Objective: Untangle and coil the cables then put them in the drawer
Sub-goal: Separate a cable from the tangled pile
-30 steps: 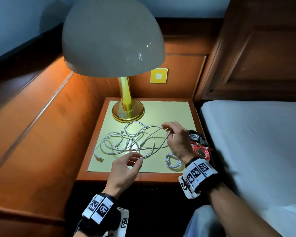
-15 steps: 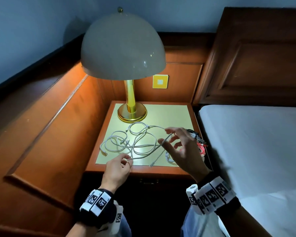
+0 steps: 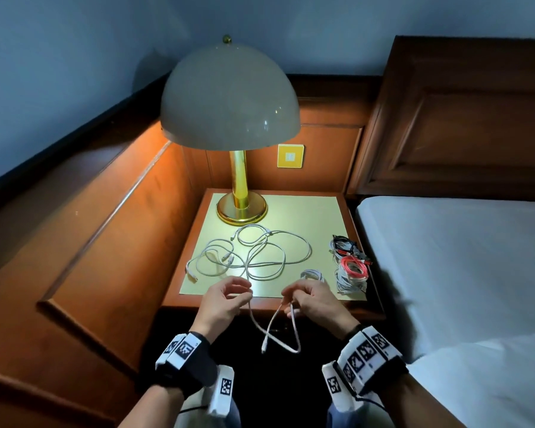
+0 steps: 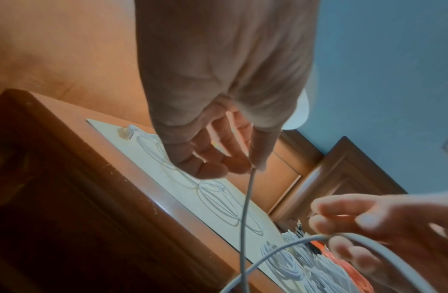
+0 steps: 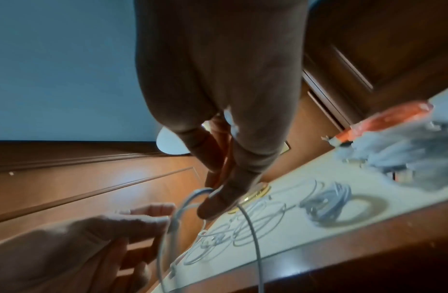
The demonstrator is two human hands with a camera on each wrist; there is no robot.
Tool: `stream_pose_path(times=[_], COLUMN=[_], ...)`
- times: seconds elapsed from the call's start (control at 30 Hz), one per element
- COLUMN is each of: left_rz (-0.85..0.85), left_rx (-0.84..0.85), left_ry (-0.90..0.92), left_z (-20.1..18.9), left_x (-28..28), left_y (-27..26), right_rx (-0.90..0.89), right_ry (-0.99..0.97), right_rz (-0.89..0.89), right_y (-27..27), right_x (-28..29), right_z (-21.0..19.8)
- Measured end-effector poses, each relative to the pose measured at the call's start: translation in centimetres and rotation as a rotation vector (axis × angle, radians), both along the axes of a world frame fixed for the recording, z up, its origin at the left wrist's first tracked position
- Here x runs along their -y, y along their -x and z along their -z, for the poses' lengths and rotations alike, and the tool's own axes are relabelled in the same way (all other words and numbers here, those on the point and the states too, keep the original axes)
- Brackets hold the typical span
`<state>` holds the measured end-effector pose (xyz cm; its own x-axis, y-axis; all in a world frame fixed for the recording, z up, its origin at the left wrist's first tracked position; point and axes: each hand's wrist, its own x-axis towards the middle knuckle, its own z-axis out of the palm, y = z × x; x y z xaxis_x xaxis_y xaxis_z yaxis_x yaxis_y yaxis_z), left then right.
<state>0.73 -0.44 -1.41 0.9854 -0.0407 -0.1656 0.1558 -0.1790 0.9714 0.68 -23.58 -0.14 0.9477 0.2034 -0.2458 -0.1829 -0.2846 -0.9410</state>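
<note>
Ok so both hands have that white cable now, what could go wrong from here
1. The white cable lies in crossing loops on the nightstand; a pull from the left hand and right hand could tighten the tangle.
2. The loops lie near the lamp base and might snag on it.
3. The free end hangs off the front edge, so dragged loops may slide off.

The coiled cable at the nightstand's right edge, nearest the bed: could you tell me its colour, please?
The coiled cable is red-orange, clearest in the head view.
</note>
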Motion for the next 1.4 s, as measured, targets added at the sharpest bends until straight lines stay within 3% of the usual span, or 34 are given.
stream_pose_path(times=[0.13, 0.23, 0.37, 0.53, 0.7, 0.8, 0.97, 1.03, 1.13, 1.2, 1.4], left_rz=[0.087, 0.174, 0.249, 0.348, 0.427, 0.279, -0.292, -0.304, -0.17, -0.106, -0.192], left_rx=[0.008, 0.058, 0.03, 0.033, 0.073, 0.065, 0.017, -0.053, -0.101, -0.105, -0.189], left_ry=[-0.046, -0.174, -0.209, -0.17, -0.135, -0.154, -0.404, -0.438, -0.456, -0.574, -0.728], left_z=[-0.1, 0.0, 0.0, 0.0, -0.3, 0.3, 2.5, 3.4, 4.3, 5.0, 5.0], left_x=[1.3, 1.6, 1.4, 0.9, 2.1, 1.0, -2.1, -2.8, -2.6, -2.5, -2.2], left_y=[0.2, 0.1, 0.3, 0.4, 1.4, 0.8, -1.3, -2.1, -3.0, -3.7, -4.3], right_rx=[-0.153, -0.082, 0.064, -0.154, -0.046, 0.004, 0.051, 0.067, 0.083, 0.088, 0.096], right_ry=[-0.077, -0.032, 0.123, -0.119, 0.008, -0.08, -0.165, -0.166, -0.177, -0.174, -0.168], right_rz=[0.007, 0.051, 0.065, 0.088, 0.047, 0.109, 0.083, 0.067, 0.019, 0.012, 0.053], right_y=[-1.5, -2.7, -3.7, -3.8, -3.2, -2.6, -1.4, -0.9, -0.1, 0.4, 1.3], right_x=[-2.2, -3.5, -4.1, -4.1, -3.6, -3.2, -2.2, -1.8, -1.4, -1.2, -1.0], right_z=[0.2, 0.2, 0.9, 2.1, 2.0, 1.1, -0.4, -0.8, -1.6, -1.8, -0.8])
